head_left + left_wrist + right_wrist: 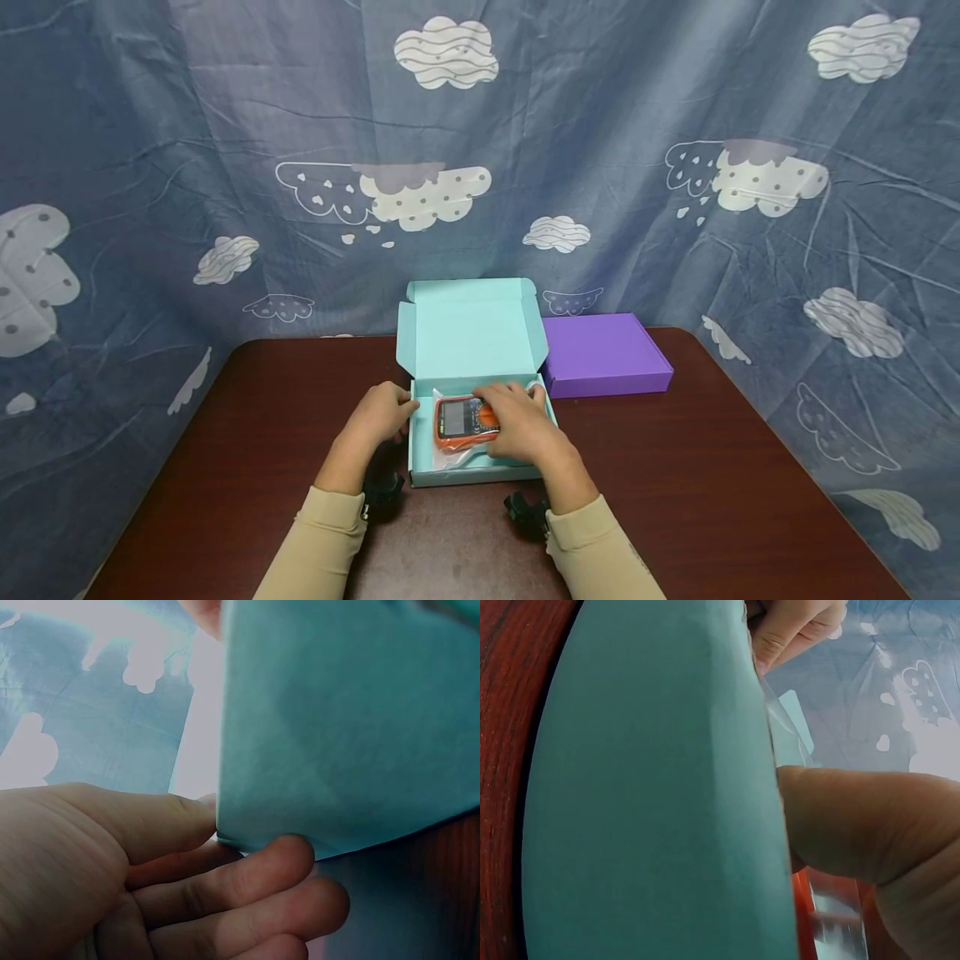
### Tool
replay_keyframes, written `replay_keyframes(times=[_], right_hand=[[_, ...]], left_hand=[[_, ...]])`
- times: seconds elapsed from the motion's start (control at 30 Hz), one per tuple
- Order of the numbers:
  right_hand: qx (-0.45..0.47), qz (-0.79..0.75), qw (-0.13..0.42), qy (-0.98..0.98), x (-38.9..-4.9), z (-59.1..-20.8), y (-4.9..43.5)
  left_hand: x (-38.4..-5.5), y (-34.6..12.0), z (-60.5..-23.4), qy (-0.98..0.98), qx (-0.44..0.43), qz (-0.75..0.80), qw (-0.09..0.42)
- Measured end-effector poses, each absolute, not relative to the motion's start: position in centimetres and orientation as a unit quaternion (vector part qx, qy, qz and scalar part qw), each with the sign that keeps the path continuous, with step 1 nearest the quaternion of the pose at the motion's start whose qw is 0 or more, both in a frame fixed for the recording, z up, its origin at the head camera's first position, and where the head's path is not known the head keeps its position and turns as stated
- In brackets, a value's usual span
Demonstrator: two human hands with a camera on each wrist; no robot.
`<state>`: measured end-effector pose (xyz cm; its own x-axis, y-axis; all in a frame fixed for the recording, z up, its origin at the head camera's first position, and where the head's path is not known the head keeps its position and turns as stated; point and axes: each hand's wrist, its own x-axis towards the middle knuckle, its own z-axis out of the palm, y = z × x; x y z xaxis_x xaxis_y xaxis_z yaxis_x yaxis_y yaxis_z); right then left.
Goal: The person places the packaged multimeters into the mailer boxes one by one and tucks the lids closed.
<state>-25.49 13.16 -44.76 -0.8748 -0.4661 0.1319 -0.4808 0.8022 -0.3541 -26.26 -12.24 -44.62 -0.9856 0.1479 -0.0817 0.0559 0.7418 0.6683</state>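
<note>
Clasping the multimeter (454, 419) by its dial end, right fingers (491, 392) curl over; left fingers (247, 883) pinch the box (476, 478).

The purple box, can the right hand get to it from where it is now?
Probably yes: the purple box sits close to the right hand, with just a low side of the teal box between. It'd leave the orange meter first.

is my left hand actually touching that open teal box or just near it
Touching. The left wrist view shows your left hand at a corner of the teal box, its thumb meeting the edge with no visible gap.
</note>
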Motion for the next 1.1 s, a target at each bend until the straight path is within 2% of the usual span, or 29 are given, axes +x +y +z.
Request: replay_keyframes(times=[1.1], right_hand=[[0.274,0.250,0.015,-0.928,-26.1,-46.2,12.5]], left_hand=[[-26.4,-12.2,-44.8,0.929,0.063,0.360,0.064]])
